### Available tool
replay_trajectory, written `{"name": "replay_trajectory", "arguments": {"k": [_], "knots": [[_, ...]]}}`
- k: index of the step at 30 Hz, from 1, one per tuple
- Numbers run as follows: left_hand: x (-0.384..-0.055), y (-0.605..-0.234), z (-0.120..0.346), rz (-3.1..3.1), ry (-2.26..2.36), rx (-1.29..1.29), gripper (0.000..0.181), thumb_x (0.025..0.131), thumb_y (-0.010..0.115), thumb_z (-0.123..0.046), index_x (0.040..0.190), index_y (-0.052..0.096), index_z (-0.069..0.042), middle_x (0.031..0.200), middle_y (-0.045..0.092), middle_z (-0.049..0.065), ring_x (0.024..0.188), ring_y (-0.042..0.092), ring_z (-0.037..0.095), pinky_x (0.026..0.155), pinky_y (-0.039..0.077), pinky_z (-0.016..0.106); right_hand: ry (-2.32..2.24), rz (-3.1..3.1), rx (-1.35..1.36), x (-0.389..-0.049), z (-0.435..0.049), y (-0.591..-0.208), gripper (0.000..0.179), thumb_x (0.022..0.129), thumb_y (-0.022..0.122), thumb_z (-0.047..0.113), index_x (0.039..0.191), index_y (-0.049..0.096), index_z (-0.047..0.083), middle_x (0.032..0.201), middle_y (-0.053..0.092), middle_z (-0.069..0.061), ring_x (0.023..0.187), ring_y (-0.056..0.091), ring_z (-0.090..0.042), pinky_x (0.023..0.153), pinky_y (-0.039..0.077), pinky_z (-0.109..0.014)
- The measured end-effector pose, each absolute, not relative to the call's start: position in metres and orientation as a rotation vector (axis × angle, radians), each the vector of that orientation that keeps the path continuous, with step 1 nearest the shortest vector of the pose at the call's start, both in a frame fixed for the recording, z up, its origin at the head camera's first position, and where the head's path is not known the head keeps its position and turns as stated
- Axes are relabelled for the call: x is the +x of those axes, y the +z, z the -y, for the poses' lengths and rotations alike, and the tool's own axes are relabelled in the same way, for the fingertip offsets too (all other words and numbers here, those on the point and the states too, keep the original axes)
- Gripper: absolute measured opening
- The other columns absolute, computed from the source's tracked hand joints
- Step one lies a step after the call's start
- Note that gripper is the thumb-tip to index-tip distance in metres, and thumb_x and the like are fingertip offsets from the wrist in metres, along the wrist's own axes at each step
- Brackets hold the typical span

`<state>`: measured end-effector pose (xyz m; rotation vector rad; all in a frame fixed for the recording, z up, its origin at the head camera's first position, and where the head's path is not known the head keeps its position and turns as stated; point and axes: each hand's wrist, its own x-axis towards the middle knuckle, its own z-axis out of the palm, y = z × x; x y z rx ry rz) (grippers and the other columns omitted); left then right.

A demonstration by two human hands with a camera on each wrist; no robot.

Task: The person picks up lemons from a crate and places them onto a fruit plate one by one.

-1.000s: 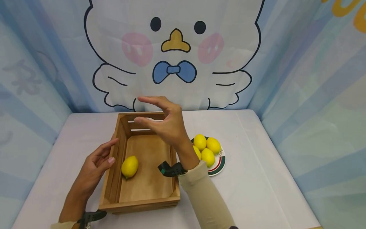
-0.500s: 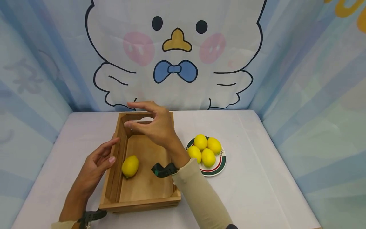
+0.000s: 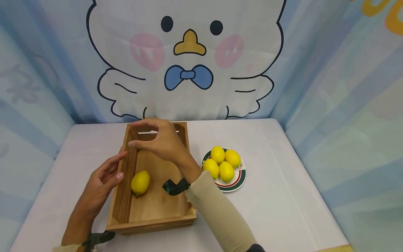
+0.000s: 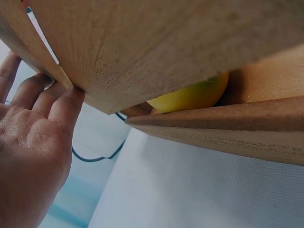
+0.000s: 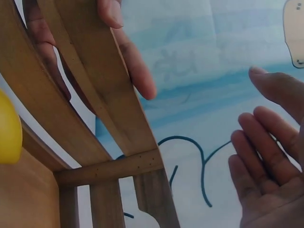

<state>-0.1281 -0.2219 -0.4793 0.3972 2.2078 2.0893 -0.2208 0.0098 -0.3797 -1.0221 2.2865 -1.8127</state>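
In the head view my left hand (image 3: 102, 183) holds the left side of a slatted wooden crate (image 3: 151, 223). Its thumb lies at the rim, while the fingers reach along the outer slats, as the left wrist view shows. A yellow lemon (image 3: 140, 182) lies on the crate floor, against the left wall. Over the crate's far end, my right hand (image 3: 163, 141) is spread with thumb and fingers apart and nothing between them. The right wrist view shows that same right hand (image 5: 273, 152) beside the crate's slats (image 5: 109, 95).
Right of the crate, a green-rimmed plate (image 3: 240, 182) bears several lemons (image 3: 226, 171). A white cloth (image 3: 267, 210) covers the table. Behind it hangs a printed curtain (image 3: 189, 101), with more curtain at both sides.
My right hand has moved left and lower over the crate's far end, its thumb and fingers still apart. The left hand, the crate and the lemons stay in place.
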Motion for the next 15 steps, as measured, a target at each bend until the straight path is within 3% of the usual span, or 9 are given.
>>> {"name": "replay_trajectory", "arguments": {"k": [8,13,15], "knots": [[-0.127,-0.480,0.222,-2.201,2.109,0.386,0.059,0.109,0.053,-0.002,0.166,0.038,-0.013,0.179,0.021,0.006,0.162,0.025,0.007,0.112,0.037,0.005,-1.614,-2.332,-0.960,-0.222,-0.007,-0.390,0.050,0.088,0.089,0.025,0.133,0.072,0.011,0.139,0.071,0.000,0.124,0.069,-0.006,0.095,0.058,-0.016],[-0.128,-0.481,0.220,-2.201,2.110,0.406,0.060,0.109,0.053,-0.001,0.166,0.037,-0.012,0.179,0.021,0.006,0.160,0.027,0.006,0.112,0.037,0.005,-1.532,-2.380,-0.939,-0.223,-0.009,-0.397,0.047,0.088,0.090,0.026,0.130,0.074,0.013,0.135,0.073,0.000,0.128,0.070,-0.015,0.097,0.055,-0.014],[-0.128,-0.482,0.220,-2.206,2.105,0.408,0.061,0.109,0.053,0.000,0.166,0.036,-0.013,0.179,0.021,0.005,0.160,0.027,0.006,0.112,0.037,0.005,-1.489,-2.399,-0.951,-0.224,-0.009,-0.399,0.046,0.088,0.090,0.026,0.129,0.075,0.013,0.133,0.074,-0.002,0.125,0.070,-0.013,0.099,0.053,-0.013]]}}
